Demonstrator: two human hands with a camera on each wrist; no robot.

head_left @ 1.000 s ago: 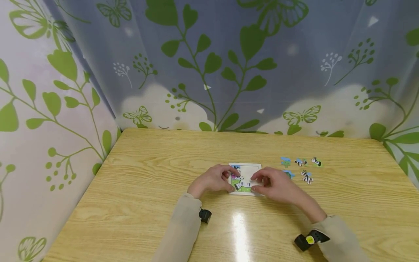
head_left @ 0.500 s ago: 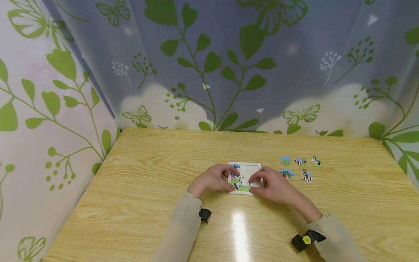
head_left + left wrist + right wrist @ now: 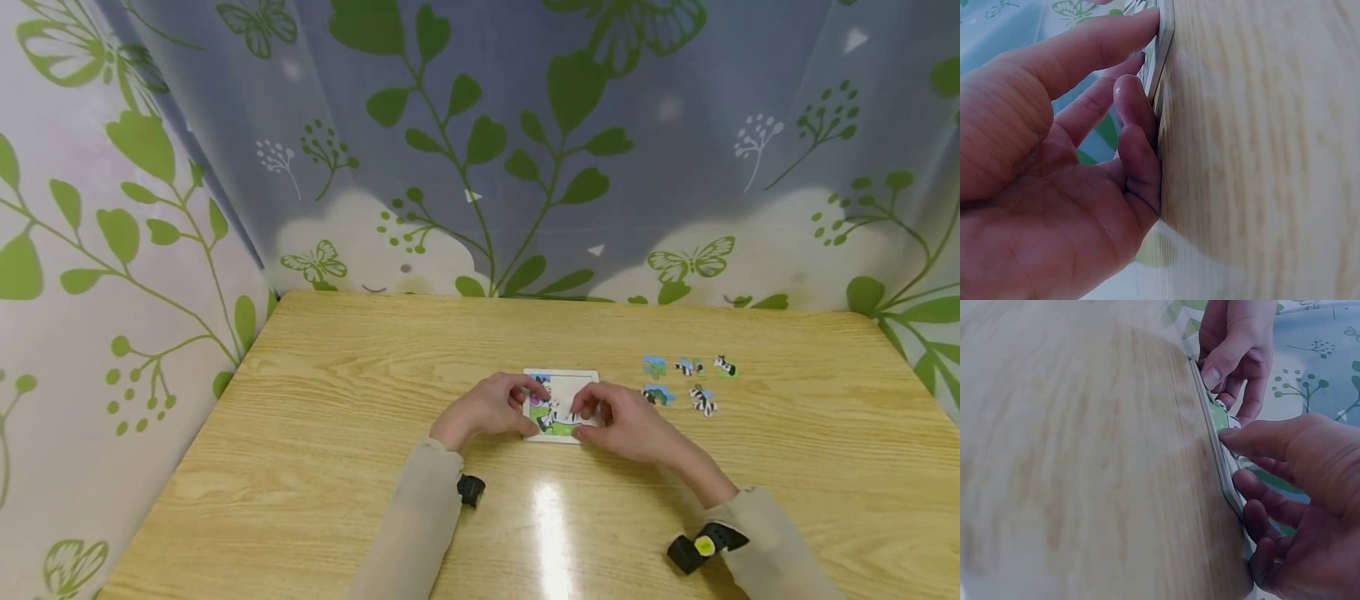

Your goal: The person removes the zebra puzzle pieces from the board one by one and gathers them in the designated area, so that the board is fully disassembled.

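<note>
A small white-rimmed jigsaw tray (image 3: 568, 388) lies on the table, with joined picture pieces along its left and lower parts. My left hand (image 3: 491, 407) steadies its left side, thumb at the lower left corner and index fingertip over the upper left pieces. My right hand (image 3: 630, 421) pinches a green and black-and-white puzzle piece (image 3: 564, 422) in the tray's lower part, thumb below and fingers above. In the left wrist view, the thumb meets the tray's edge (image 3: 1167, 31). From the right wrist, both thumbs appear above the tray's near rim (image 3: 1210, 434).
Several loose puzzle pieces lie right of the tray in two rows, among them a blue-green one (image 3: 654, 367) and a black-and-white one (image 3: 702, 402). The wooden table (image 3: 360, 358) ends at a leaf-patterned curtain (image 3: 480, 208) behind and on the left.
My right hand has shifted slightly left with its piece, which now sits against the pieces on the left. The left hand has stayed in place.
</note>
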